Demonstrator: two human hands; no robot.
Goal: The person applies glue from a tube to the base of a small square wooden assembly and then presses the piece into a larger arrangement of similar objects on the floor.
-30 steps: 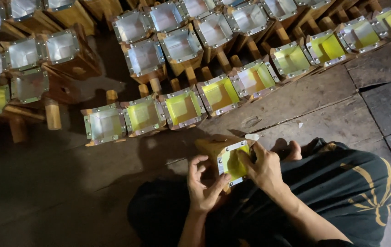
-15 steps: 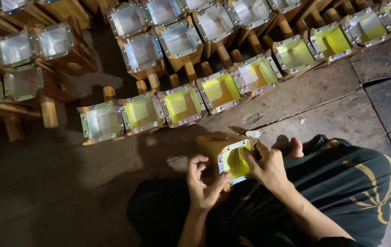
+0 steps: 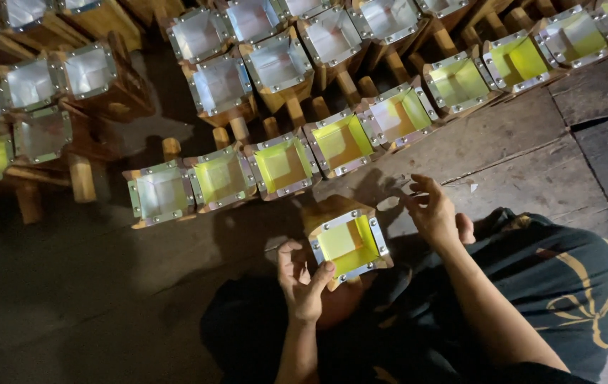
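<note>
The person sits on a dark floor (image 3: pixel 69 313) of stone slabs, and between the knees stands a wooden box with a metal rim (image 3: pixel 349 242), its open mouth turned up to the camera and its inside yellow-green. The left hand (image 3: pixel 304 279) holds this box at its lower left corner: the thumb and forefinger are closed on the rim, the other fingers are curled under it. The right hand (image 3: pixel 435 212) is off the box, just beside its upper right, lifted above the floor, with the fingers half open and loosely bent. It seems to hold nothing, but the light is weak there, so a very small part between the fingertips cannot be excluded.

The step in hand looks like work on the rim of the one box, while the left hand keeps it steady and the right hand is free for a moment. The next move probably calls for the right hand to come to the rim or to a small piece on the floor, and for the left hand to keep its grip so that the box does not tip.

Beyond the box, a row of similar boxes (image 3: pixel 282 163) lies on the floor, and further back more boxes with pale insides (image 3: pixel 275 64) stand close together.
</note>
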